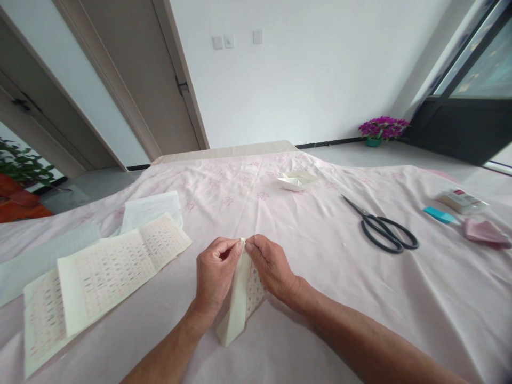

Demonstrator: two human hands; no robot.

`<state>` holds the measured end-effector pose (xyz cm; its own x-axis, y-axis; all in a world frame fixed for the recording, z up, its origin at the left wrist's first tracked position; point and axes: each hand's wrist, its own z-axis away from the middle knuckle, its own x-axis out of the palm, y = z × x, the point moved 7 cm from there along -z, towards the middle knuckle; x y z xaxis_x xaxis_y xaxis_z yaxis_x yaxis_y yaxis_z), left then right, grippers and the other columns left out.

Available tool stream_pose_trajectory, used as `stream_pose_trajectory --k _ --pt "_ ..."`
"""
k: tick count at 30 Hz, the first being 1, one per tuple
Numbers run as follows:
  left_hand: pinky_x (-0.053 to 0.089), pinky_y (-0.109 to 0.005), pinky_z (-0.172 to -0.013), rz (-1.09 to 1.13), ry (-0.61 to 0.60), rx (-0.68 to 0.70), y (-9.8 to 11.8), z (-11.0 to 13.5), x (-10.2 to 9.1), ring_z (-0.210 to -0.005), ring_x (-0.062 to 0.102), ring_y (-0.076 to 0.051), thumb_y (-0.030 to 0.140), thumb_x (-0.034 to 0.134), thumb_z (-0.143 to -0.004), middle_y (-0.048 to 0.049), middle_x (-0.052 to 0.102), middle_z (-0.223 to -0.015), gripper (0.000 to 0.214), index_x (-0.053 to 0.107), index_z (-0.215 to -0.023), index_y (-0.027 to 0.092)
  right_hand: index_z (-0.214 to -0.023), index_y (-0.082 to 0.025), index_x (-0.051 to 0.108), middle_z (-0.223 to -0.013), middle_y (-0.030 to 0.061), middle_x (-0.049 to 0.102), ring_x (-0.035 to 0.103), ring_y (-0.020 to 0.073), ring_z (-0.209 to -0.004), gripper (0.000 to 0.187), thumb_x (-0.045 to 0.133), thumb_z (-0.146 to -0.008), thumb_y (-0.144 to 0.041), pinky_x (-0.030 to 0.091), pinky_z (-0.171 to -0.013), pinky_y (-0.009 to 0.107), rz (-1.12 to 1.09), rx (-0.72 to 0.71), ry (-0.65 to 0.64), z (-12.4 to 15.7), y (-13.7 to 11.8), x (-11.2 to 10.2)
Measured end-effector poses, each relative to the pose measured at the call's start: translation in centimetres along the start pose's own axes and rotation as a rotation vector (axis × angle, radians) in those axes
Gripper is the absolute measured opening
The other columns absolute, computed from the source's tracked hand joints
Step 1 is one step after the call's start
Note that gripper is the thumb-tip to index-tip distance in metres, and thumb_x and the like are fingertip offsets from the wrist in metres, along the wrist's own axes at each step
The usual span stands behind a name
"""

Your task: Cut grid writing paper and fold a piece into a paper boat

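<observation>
A folded piece of cream paper with a red grid print [240, 298] stands as a narrow wedge on the pink tablecloth [328, 298], its point upward. My left hand [214, 274] pinches the top tip from the left, fingers closed on it. My right hand [272, 266] pinches the same tip from the right and covers part of the printed side. Both hands meet at the top of the fold.
Loose sheets of grid-printed paper [100, 272] lie to the left, with a pale sheet [150, 209] behind them. A folded white paper boat [296, 180] sits further back. Black scissors [382, 226] lie to the right, beyond them a teal stick [439, 214], a small packet [460, 200] and pink folded paper [486, 232].
</observation>
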<state>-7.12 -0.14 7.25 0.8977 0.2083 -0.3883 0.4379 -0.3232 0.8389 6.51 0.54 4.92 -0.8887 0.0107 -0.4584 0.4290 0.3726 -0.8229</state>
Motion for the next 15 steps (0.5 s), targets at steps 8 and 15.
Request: stream_pose_trajectory --k 8,15 --pt "0.048 -0.024 -0.070 0.037 0.047 -0.076 -0.7 -0.1 -0.4 -0.072 0.064 -0.015 0.035 0.065 -0.084 -0.0010 0.071 -0.077 0.019 0.072 -0.080 0.018 -0.070 -0.020 0.053 -0.065 -0.0021 0.051 0.045 0.0114 -0.060 0.030 0.046 -0.094 -0.037 0.032 -0.053 0.022 -0.125 0.113 -0.060 0.1 1.0 1.2" --pt "0.048 -0.023 -0.064 0.099 -0.020 -0.179 -2.1 -0.6 -0.1 -0.069 0.064 -0.015 0.042 0.062 -0.085 -0.0010 0.072 -0.076 0.027 0.070 -0.087 0.016 -0.063 -0.019 0.045 -0.056 -0.0040 0.040 0.036 0.0088 -0.049 0.040 0.047 -0.091 -0.048 0.026 -0.044 0.022 -0.328 0.373 -0.271 0.0 2.0 2.1"
